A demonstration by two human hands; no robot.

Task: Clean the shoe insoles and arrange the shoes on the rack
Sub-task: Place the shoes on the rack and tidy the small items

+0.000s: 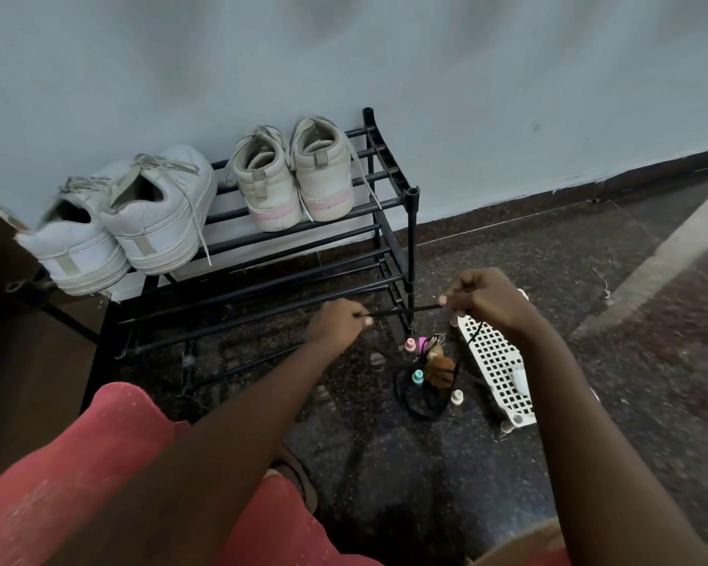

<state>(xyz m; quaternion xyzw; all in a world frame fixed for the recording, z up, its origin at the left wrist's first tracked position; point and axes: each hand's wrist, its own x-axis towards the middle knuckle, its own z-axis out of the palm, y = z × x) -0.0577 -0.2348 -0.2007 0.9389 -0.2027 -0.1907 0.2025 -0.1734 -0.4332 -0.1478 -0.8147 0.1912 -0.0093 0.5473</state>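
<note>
Shoes racked in two pairs; left grip (338, 322) and right grip (487, 298) clamped on a black cord (401, 312)

Arranging looks largely done: on the top shelf of the black rack (413, 222) the white pair (140, 226) sits heel-out at the left and the beige pair (295, 177) at the right. Each grip pinches the cord, which is stretched taut between them near the rack's lower right corner. No insole shows, so I cannot tell whether cleaning is finished. A white perforated tray (495, 361) lies on the floor at right.
</note>
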